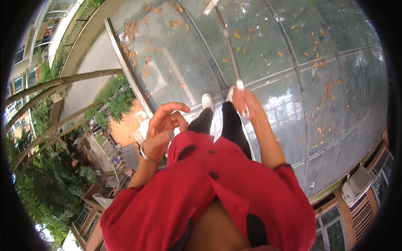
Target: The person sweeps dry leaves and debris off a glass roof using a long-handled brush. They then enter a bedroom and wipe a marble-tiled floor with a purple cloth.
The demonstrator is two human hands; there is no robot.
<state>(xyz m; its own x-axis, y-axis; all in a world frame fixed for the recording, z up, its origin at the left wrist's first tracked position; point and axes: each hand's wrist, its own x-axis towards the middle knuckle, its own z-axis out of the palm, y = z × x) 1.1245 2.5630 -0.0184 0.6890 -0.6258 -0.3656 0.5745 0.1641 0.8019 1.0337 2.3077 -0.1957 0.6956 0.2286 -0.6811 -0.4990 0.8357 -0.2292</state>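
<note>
My right hand is closed around the light grip of a long pole. The pole runs away from me over the glass roof panels to a pale head at the top edge of the view, whose kind I cannot tell. My left hand, with a metal bangle at the wrist, is raised near my left thigh, fingers bent and apart, holding nothing. Fallen orange and yellow leaves are scattered over the glass, thickest at the upper left. My white shoes stand on the roof near a frame joint.
The roof's raised metal edge is close on my left, with a drop to a tiled terrace beyond. Metal frame bars cross the glass. Tree branches reach the left edge. An air-conditioner unit stands at lower right.
</note>
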